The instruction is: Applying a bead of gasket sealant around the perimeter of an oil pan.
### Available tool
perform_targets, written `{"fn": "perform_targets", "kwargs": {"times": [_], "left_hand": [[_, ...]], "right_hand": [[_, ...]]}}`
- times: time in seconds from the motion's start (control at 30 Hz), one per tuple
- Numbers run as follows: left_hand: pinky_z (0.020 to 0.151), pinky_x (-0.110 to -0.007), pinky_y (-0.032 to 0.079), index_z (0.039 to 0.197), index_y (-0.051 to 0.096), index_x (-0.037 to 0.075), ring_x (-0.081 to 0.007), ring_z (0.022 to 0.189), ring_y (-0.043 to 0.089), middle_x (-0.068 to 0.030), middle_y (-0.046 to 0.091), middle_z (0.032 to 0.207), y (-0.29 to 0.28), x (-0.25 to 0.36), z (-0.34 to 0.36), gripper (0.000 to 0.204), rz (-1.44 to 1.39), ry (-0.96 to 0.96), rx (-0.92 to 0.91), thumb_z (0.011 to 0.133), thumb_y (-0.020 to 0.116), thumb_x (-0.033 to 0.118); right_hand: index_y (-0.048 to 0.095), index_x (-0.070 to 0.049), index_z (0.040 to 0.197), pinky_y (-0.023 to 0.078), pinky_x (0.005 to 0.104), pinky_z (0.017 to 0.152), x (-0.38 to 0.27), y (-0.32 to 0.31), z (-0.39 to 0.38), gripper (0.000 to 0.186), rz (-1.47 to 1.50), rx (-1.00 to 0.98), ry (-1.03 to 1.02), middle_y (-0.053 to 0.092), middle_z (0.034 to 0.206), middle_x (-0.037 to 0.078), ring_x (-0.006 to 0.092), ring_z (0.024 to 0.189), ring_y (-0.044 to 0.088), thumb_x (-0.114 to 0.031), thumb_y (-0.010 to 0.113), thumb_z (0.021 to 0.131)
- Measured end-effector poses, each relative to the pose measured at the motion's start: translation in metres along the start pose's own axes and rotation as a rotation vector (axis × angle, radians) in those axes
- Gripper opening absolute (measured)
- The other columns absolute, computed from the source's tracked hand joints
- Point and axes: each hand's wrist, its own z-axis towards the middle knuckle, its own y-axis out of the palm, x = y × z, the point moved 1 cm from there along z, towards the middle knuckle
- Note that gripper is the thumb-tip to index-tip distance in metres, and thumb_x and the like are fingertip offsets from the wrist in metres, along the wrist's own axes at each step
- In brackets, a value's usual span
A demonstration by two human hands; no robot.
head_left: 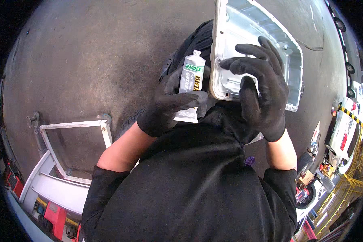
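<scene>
Both of my hands wear black gloves. My left hand is closed around a silver tube of gasket sealant, held nearly upright with its nozzle end at the top. To its right is a silvery metal oil pan, its hollow side facing me, with a flanged rim and bolt holes. My right hand lies over the pan's inside with its fingers apart and bent. Whether its fingertips touch the metal, I cannot tell. My right hand hides part of the pan's inside and lower edge.
A white metal frame on casters stands on the concrete floor at the left, beside a white panel. Vehicles, including a white car, line the right side. Loose parts and yellow metal framework are at the lower right.
</scene>
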Motion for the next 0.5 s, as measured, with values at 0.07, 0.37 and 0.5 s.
{"fn": "perform_targets", "kwargs": {"times": [0.07, 0.37, 0.5], "left_hand": [[0.069, -0.037, 0.056, 0.148, 0.046, 0.004, -0.0247, 0.077, 0.069, -0.0134, 0.069, 0.095, -0.003, -0.001, 0.0, 0.068, 0.031, 0.02, -0.01, 0.086, 0.068, 0.016], [0.065, -0.036, 0.058, 0.145, 0.05, 0.001, -0.0238, 0.072, 0.07, -0.0154, 0.071, 0.091, 0.001, 0.002, 0.001, 0.068, -0.018, -0.006, 0.026, 0.082, 0.07, 0.015], [0.076, -0.038, 0.056, 0.143, 0.054, 0.002, -0.0268, 0.087, 0.067, -0.0177, 0.066, 0.105, -0.003, 0.002, 0.001, 0.062, 0.037, 0.005, 0.022, 0.084, 0.071, 0.01]], "right_hand": [[0.071, -0.007, 0.107, 0.036, 0.0585, 0.12, 0.002, 0.004, -0.006, 0.042, 0.251, 0.086, 0.095, 0.074, 0.106, 0.011, 0.0354, 0.119, 0.066, 0.001, 0.052, 0.07], [0.057, 0.001, 0.127, 0.029, 0.0516, 0.125, 0.011, 0.01, -0.015, 0.042, 0.629, 0.06, 0.317, 0.074, 0.12, 0.021, 0.031, 0.132, 0.061, 0.001, 0.051, 0.085], [0.06, 0.0, 0.121, 0.027, 0.0538, 0.125, 0.007, 0.007, -0.016, 0.04, 0.335, 0.021, 0.162, 0.075, 0.122, 0.02, 0.0329, 0.135, 0.059, 0.0, 0.051, 0.082]]}}
